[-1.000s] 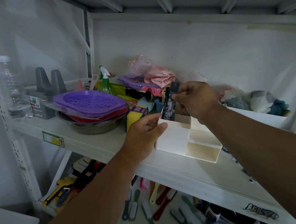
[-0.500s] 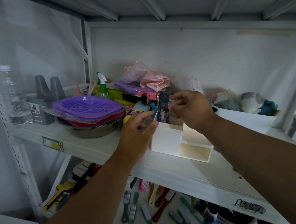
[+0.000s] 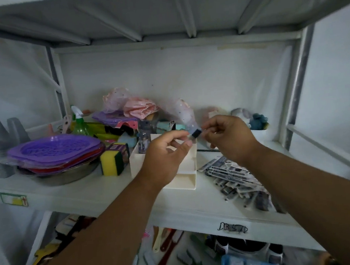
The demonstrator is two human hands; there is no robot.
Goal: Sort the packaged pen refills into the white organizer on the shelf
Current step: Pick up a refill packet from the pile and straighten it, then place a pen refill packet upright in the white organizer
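**A:** Head view: changed how, against the second before?

**B:** Left one refill packet (image 3: 143, 138) standing upright in the tall rear-left compartment of the white organizer (image 3: 186, 174). A second before, dangled that packet over the same compartment from the right hand (image 3: 228, 137).

**A:** And held what afterwards?

**B:** Pinched a second packet (image 3: 195, 133) at both ends: left hand (image 3: 167, 152) with thumb and forefinger closed on the clear end, right hand with fingertips closed on the dark end, remaining fingers loosely curled. Held it in the air above the organizer's right side. Released the organizer wall, steadied earlier by the left hand.

**A:** Meant what for the task?

**B:** Judged one packet sorted and the next in hand, probably needing a turn to upright before lowering. Left much undone: loose pile (image 3: 236, 179) spread on the shelf (image 3: 90, 196), just right of the organizer.
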